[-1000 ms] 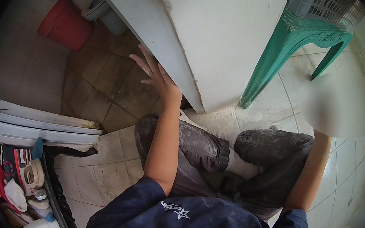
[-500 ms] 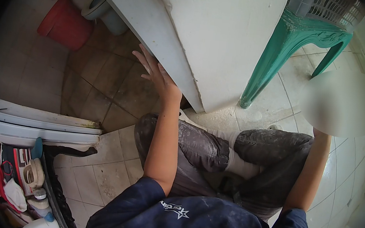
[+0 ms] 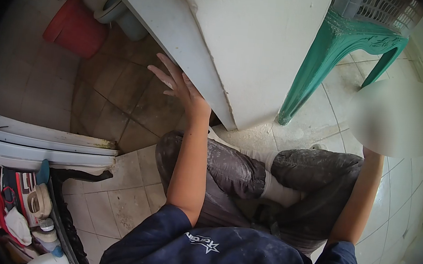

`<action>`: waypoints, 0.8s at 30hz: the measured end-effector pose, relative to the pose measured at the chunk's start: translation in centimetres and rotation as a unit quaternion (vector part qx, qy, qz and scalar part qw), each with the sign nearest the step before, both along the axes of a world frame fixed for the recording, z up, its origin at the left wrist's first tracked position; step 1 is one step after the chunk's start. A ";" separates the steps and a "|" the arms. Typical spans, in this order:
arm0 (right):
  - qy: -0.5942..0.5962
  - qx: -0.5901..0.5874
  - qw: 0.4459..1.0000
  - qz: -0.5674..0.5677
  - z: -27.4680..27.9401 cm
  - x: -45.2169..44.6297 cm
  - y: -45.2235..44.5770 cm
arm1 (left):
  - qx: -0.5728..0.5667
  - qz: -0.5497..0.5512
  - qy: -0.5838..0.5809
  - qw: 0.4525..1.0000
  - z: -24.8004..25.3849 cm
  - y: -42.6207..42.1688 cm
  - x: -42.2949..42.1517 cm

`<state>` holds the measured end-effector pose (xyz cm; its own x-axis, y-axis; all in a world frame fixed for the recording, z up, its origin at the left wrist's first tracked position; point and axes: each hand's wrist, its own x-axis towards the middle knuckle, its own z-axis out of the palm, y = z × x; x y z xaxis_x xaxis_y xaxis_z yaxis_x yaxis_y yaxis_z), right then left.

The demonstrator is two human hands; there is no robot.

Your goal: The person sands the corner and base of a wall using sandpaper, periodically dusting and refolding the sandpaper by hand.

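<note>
My left hand (image 3: 181,84) rests against the side of the white door frame (image 3: 168,33), its fingers stretched out and spread, holding nothing. Pale dust coats its fingertips. The frame runs along a thick white wall end (image 3: 263,44) with a rough seam between them. My right arm (image 3: 363,196) reaches up on the other side of that wall. A round blur covers my right hand (image 3: 375,137), so its fingers and anything in them are hidden. My dusty dark trousers (image 3: 238,169) show that I sit low on the tiled floor with legs crossed.
A green plastic stool (image 3: 310,65) bears a grey crate (image 3: 376,10) to the right of the wall. Beyond the doorway stand a red bucket (image 3: 77,28) and a toilet (image 3: 123,15). White panels (image 3: 38,141) and a bin of bottles and cloths (image 3: 55,218) lie at left.
My left fingers have spread slightly wider and shifted a little to the left. My right arm looks unmoved.
</note>
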<state>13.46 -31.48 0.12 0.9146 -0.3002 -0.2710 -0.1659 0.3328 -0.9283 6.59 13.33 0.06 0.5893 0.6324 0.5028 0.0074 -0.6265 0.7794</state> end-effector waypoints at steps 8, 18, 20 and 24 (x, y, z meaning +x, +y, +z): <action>-0.010 -0.049 0.999 0.001 -0.5 0.2 -0.1 | 0.019 0.004 0.001 1.000 0.2 0.3 0.0; -0.004 -0.055 0.998 0.011 -0.8 0.3 -0.2 | 0.032 -0.053 -0.084 0.995 -0.4 0.7 0.5; -0.002 -0.056 0.998 0.014 -0.7 0.3 -0.2 | 0.043 -0.051 -0.079 0.995 -0.3 0.7 0.4; -0.004 -0.055 0.998 0.020 -0.7 0.3 -0.2 | 0.026 -0.055 -0.085 0.995 -0.2 0.5 0.5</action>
